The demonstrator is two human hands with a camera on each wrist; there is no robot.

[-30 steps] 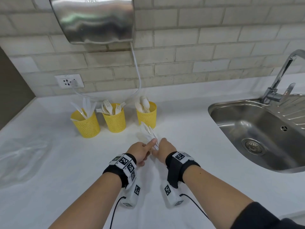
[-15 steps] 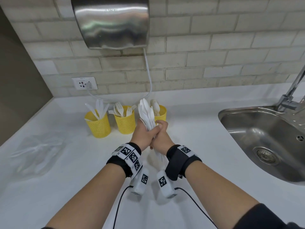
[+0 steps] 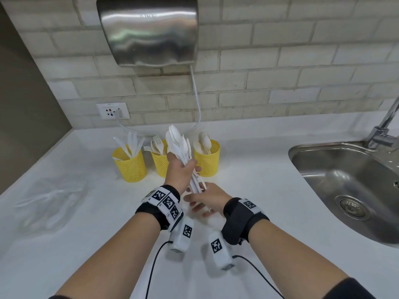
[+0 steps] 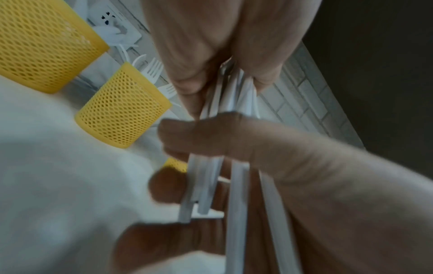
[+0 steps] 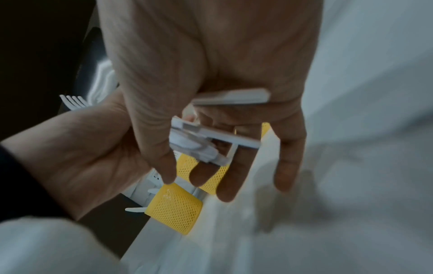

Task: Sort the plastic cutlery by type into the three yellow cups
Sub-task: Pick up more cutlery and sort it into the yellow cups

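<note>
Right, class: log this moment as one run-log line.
left hand: grips spoon bundle | right hand: open under handle ends | spoon cup: behind bundle

Left hand [image 3: 179,172] raised, grip curled tight, right hand [image 3: 208,200] just below it, fingers [image 5: 289,166] spread loosely

The spoons [image 3: 180,145] looked like thin white plastic, smooth with a slight sheen. All three cups [image 3: 130,167] were yellow plastic mesh, matt and full of tiny holes. The counter [image 3: 248,169] was a smooth white slab, faintly glossy. The sink [image 3: 345,180] and hand dryer [image 3: 149,31] were brushed steel, pretty reflective. The wall [image 3: 280,61] was rough, matt pale brick. Black cloth wrist straps [image 3: 239,219], too.
</note>
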